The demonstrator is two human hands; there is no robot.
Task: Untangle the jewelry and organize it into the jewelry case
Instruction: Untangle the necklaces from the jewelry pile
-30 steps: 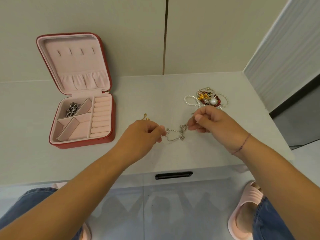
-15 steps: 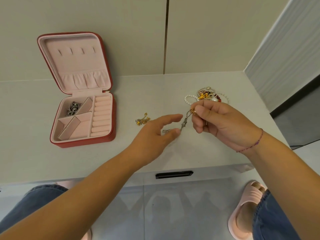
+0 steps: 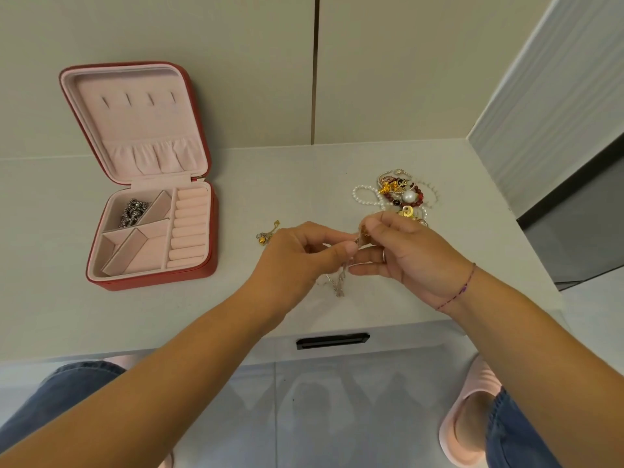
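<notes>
A pale grey tabletop point(image 3: 304, 173) runs along a beige panelled wall point(image 3: 236, 62). The case point(image 3: 202, 272), red outside and pink inside, lies open on the tabletop, with its lid point(image 3: 135, 123) raised behind the tray. In the case's back-left compartment lies a dark chain point(image 3: 133, 212). The other compartments show only pink lining, and a row of ring rolls point(image 3: 189, 228) fills the case's right side.

Just right of the case, a small gold charm point(image 3: 266, 233) lies on the tabletop, partly hidden by the left hand point(image 3: 297, 258). That hand and the right hand point(image 3: 412, 255) meet further right of the case, above the tabletop's front part. Both hold the silver chain point(image 3: 337, 282). The left fingers point(image 3: 341, 249) are curled, with thumb and forefinger pinching one part of it. The right thumb and forefinger pinch it just above, and the other right fingers point(image 3: 368, 265) lie loosely extended beneath. The rest of the chain hangs in a small bunch below the two hands. Whether it touches the tabletop cannot be told. A thin thread point(image 3: 459, 289) circles the right wrist.

Well to the right of the case, just behind the right hand, sits the pile point(image 3: 401, 197) of tangled pearls, red beads and gold pieces. Below the tabletop's front edge are a black handle point(image 3: 332, 341) and a pink slipper point(image 3: 469, 430) on the floor.
</notes>
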